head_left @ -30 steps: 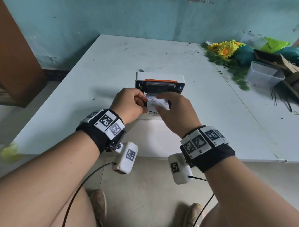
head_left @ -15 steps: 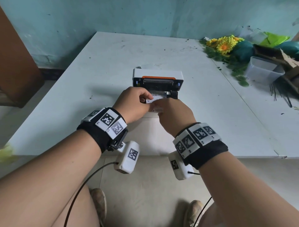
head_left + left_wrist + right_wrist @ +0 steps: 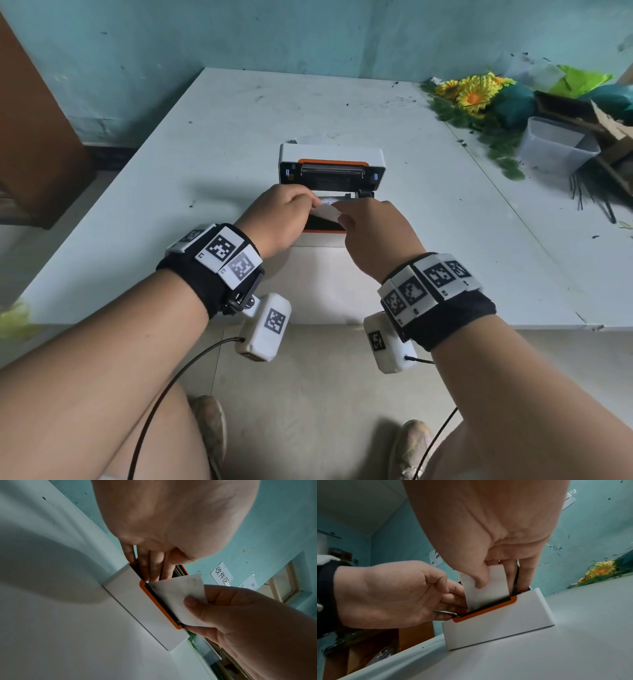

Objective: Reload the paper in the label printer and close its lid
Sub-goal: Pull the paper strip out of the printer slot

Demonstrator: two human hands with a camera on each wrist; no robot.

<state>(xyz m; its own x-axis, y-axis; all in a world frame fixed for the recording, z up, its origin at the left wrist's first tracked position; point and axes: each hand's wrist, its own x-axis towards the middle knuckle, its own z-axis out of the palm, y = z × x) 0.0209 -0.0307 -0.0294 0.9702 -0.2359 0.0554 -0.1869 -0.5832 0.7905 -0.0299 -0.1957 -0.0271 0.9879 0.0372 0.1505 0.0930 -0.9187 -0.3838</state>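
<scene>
A white label printer (image 3: 330,240) with orange trim sits mid-table, its lid (image 3: 331,155) standing open behind the bay. A white strip of label paper (image 3: 327,214) stands upright in the printer's bay. My right hand (image 3: 342,214) pinches the paper (image 3: 488,592), thumb in front and fingers behind. My left hand (image 3: 313,205) holds the paper's left edge, its fingers (image 3: 150,573) reaching down into the bay beside the orange rim (image 3: 159,605). The bay's inside is mostly hidden by both hands.
The white table (image 3: 171,205) ends at a near edge (image 3: 308,323) just below my wrists. Artificial sunflowers (image 3: 474,92), a clear plastic tub (image 3: 555,147) and a cardboard box (image 3: 609,137) crowd the far right. A brown cabinet (image 3: 34,137) stands left.
Both hands have lowered the paper from above the printer's front edge down into the open bay, so less of the strip shows. The lid has stayed open.
</scene>
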